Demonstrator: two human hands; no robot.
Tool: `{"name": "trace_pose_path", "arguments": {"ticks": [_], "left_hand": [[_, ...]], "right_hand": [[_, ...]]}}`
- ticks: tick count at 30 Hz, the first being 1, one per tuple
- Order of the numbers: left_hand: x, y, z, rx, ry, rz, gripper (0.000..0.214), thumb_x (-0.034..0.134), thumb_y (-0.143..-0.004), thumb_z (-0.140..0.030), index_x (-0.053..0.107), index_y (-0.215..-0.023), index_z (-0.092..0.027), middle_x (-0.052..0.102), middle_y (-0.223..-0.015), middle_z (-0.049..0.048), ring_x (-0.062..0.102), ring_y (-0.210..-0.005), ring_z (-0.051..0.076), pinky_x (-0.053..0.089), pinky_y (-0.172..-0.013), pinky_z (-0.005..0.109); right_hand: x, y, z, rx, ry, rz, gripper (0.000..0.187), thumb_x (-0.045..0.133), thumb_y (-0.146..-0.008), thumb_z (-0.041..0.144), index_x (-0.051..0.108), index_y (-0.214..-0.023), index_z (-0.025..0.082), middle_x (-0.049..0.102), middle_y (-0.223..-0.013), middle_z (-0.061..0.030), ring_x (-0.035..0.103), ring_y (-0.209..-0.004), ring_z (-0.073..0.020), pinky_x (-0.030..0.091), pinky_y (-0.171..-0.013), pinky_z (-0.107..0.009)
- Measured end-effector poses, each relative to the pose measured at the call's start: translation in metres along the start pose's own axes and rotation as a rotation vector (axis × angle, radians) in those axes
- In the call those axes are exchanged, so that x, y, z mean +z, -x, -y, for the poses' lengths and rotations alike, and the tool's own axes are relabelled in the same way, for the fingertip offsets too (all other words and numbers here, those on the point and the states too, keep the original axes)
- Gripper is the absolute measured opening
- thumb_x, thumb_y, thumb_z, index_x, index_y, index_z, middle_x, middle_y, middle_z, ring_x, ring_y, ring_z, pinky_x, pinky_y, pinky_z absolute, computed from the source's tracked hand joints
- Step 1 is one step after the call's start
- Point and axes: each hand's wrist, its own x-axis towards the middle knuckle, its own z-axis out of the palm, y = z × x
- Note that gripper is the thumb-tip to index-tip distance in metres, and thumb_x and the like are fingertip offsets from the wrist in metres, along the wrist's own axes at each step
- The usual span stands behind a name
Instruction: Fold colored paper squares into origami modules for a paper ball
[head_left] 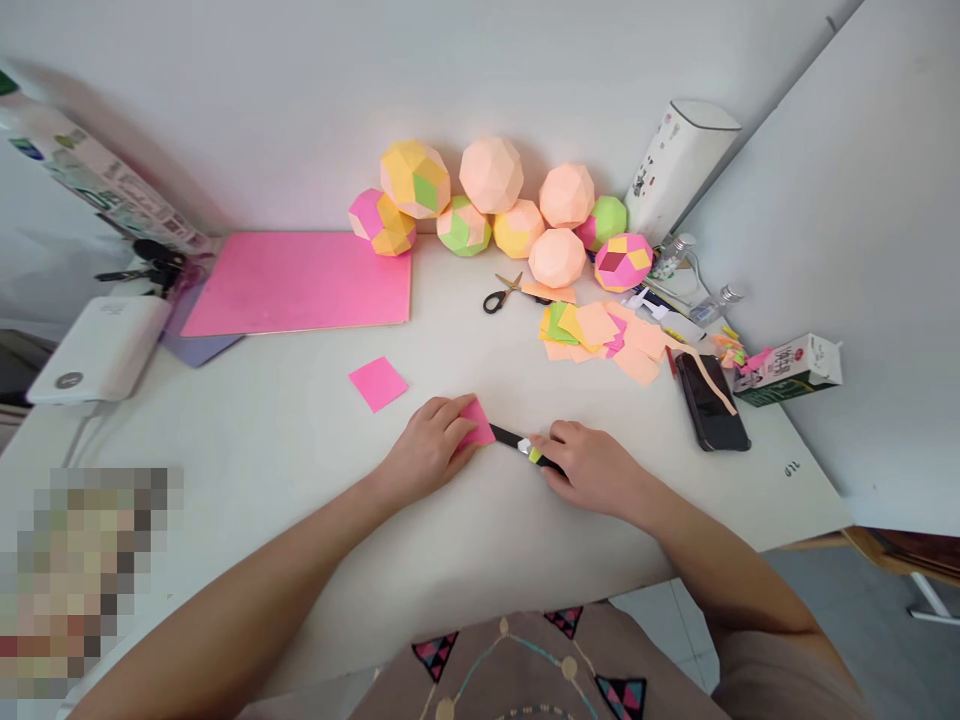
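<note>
My left hand (429, 440) lies on the white table (285, 450) with its fingers pressed down on a small folded pink paper (477, 426). My right hand (589, 465) is closed round a dark utility knife (525, 444) with a yellow-green slider. The knife's dark tip touches the right edge of the pink paper. A loose pink paper square (378, 383) lies just beyond my left hand.
Several paper polyhedron balls (491, 205) line the wall. Scissors (501, 294), a heap of coloured paper squares (600, 332), a black phone (711, 402), a drink carton (787, 370), a big pink sheet (300, 282) and a white device (101, 348) lie around.
</note>
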Motion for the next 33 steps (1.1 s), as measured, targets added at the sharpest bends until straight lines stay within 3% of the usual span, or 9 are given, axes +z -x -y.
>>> {"name": "trace_pose_path", "arguments": {"ticks": [33], "left_hand": [[-0.001, -0.002, 0.000, 0.028, -0.036, -0.006, 0.008, 0.049, -0.089, -0.024, 0.052, -0.089, -0.017, 0.055, -0.125, 0.0176, 0.055, -0.095, 0.025, 0.049, -0.080, 0.044]], "right_hand": [[0.009, -0.016, 0.005, 0.068, 0.004, -0.134, 0.041, 0.044, -0.087, 0.022, 0.054, -0.126, 0.014, 0.058, -0.096, -0.0104, 0.055, -0.087, -0.0208, 0.042, -0.063, -0.027]]}}
